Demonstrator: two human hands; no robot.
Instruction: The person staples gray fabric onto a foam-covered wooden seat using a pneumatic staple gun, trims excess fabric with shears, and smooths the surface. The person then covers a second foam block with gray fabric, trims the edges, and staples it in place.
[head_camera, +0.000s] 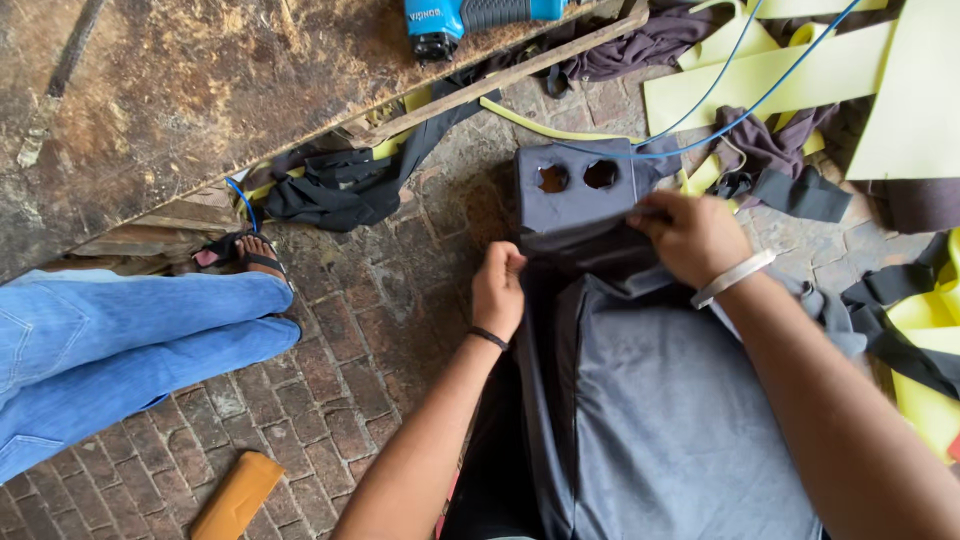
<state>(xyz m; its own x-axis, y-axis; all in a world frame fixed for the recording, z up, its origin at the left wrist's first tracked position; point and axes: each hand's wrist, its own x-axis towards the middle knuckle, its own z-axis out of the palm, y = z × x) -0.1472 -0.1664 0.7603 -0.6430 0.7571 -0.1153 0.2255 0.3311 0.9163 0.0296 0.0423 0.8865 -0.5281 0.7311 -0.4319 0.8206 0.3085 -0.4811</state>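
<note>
At the near edge of the grey two-holed fabric piece (580, 185), the right hand (695, 238) has its fingers (650, 212) pinched together on the dark cloth just below that piece, a pale bangle (733, 278) circling the wrist behind them. Left of the piece and a little lower, the left hand (498, 292) is curled into a loose fist, its fingers (503, 262) clamped on the left border of the same dark cloth; a thin black band (488, 338) sits on its wrist. Between and below the two hands spreads the large grey fabric cover (660, 410), running from the holed piece toward the viewer, so the holed piece lies just beyond both sets of fingers and touches the cloth they hold.

Across the top of the holed piece runs a blue cord (745, 105), leading up to the right. Right of the piece lie yellow foam sheets (790, 70) and dark cloth scraps (800, 195) on the brick floor (350, 330). Left of the piece, black cloth (340, 185) is bunched against the edge of a worn wooden table (180, 90), which carries a blue power tool (470, 18). Farther left of the piece another person's legs in blue jeans (120, 340) stretch over the bricks, with a sandalled foot (245, 255). Well below and left of the piece lies an orange-brown block (238, 495).
</note>
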